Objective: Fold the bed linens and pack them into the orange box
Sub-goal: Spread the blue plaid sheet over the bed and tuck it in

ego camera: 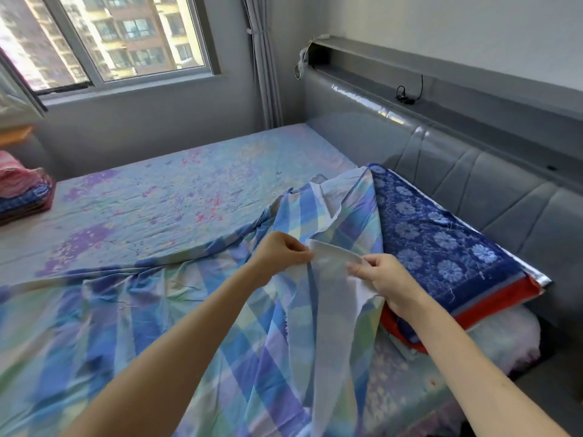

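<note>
While 2 hands pinch its edge, plaid sheet (176, 326) drapes.

The plaid sheet (176, 326) is thin, matt woven cloth, creased, its pale edge frayed. The floral bed sheet (164, 197) looks like smooth matt cotton. The headboard (473, 171) is padded grey upholstery, its top rail under glossy plastic film.

Daylight pours in through the window (104, 36), blown out at its left. Glare streaks the headboard (372, 100) top. Soft shadows only. Wide-angle bending curves the edges; the near sheet (94, 326) blurs.
</note>
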